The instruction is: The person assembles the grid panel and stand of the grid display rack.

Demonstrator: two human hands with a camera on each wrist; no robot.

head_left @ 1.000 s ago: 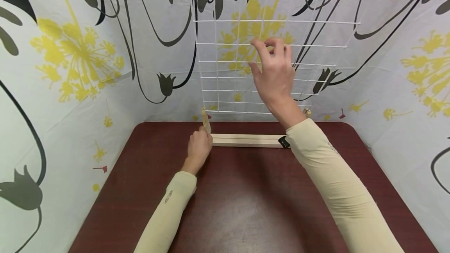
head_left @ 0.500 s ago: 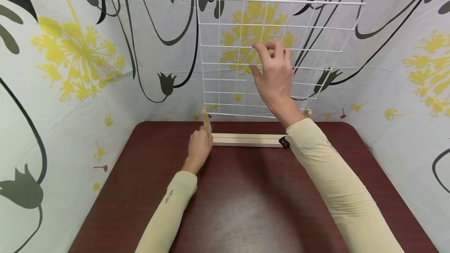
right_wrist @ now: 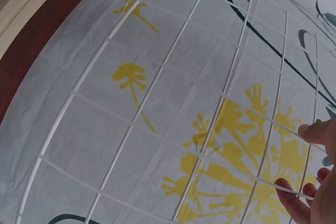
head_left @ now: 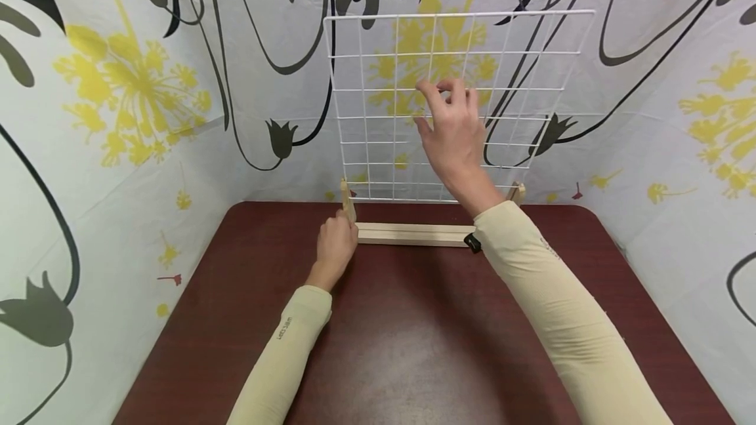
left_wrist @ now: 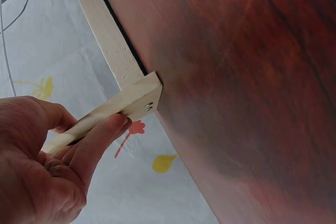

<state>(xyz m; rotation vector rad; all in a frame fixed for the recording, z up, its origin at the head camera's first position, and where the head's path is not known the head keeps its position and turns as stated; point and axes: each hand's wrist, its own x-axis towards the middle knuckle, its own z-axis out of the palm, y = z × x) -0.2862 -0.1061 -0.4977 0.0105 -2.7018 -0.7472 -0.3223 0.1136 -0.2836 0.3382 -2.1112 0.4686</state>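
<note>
A white wire grid panel (head_left: 461, 15) stands up at the back of the table. My right hand (head_left: 455, 133) holds it near the middle, thumb and fingers curled at the wires, as the right wrist view shows of the hand (right_wrist: 321, 169). Below the grid lies a pale wooden base bar (head_left: 413, 235) with a short upright at each end. My left hand (head_left: 336, 241) grips the left wooden upright (head_left: 347, 199); in the left wrist view the thumb and fingers pinch this wooden piece (left_wrist: 118, 103), which shows two screw heads. The grid's lower edge hangs between the uprights.
The wooden bar lies along the far part of a dark red-brown table (head_left: 378, 333). The right upright (head_left: 517, 193) shows behind my right forearm. A small dark object (head_left: 472, 242) sits by the right sleeve's cuff. Patterned fabric walls (head_left: 224, 162) enclose the table's back and sides.
The grid has come down; its top edge sits lower and its bottom edge is nearer the table. My right hand has lowered with it. My left hand keeps its grip on the upright.
</note>
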